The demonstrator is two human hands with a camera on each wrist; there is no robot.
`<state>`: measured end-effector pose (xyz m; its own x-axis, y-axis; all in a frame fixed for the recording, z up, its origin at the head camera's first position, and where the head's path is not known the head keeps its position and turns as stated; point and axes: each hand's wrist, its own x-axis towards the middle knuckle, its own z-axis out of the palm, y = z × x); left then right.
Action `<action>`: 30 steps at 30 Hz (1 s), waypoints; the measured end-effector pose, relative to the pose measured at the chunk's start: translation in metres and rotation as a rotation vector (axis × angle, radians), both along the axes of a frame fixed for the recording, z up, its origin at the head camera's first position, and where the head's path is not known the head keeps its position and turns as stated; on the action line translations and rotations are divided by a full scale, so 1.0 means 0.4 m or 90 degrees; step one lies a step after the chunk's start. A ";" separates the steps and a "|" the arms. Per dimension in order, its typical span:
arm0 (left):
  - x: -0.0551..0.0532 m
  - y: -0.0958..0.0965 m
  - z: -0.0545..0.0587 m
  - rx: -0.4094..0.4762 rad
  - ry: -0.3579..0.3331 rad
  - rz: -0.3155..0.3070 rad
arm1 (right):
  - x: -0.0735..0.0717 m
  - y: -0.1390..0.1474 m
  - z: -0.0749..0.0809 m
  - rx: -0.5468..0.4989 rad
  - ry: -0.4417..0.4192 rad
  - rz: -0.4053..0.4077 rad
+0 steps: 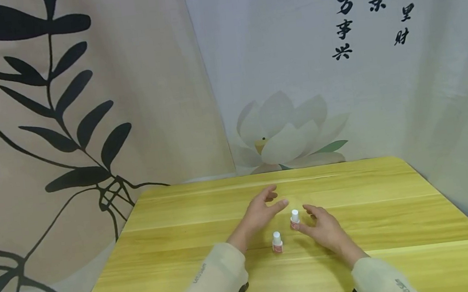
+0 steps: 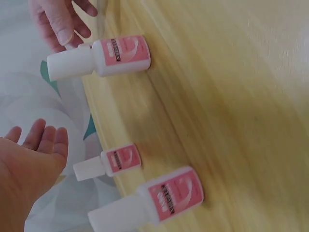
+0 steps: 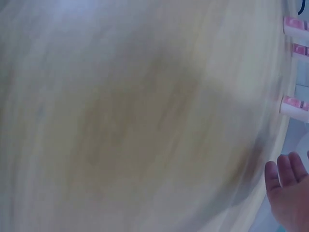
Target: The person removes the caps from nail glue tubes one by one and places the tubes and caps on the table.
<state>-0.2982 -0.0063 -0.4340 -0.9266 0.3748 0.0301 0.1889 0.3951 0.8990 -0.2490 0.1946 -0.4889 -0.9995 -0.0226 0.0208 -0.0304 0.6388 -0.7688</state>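
Note:
Three small white-capped bottles with pink labels stand upright on the wooden table: a near bottle, a farther small-looking bottle and a right-hand bottle. The head view shows only two, the front bottle and the back bottle; the third is hidden there. My left hand hovers behind the front bottle, fingers loosely bent, holding nothing. Beside the back bottle, my right hand has its fingers spread and its thumb overlapping the bottle's lower side. In the right wrist view, that hand appears apart from the bottles.
The wood-grain table reaches back to a hanging curtain printed with dark leaves, a pale lotus and black writing. Both forearms come in from the front in light sleeves.

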 end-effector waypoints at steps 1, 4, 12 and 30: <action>0.000 0.002 -0.004 0.006 -0.005 -0.003 | 0.000 -0.001 -0.002 -0.013 -0.007 -0.006; 0.001 0.008 -0.016 0.014 -0.011 -0.011 | -0.001 -0.002 -0.010 -0.047 -0.026 -0.029; 0.001 0.017 -0.033 0.020 -0.014 -0.019 | 0.006 -0.011 -0.024 -0.119 -0.048 -0.070; -0.004 0.038 -0.058 -0.004 -0.029 -0.033 | 0.002 -0.047 -0.038 -0.166 -0.033 -0.110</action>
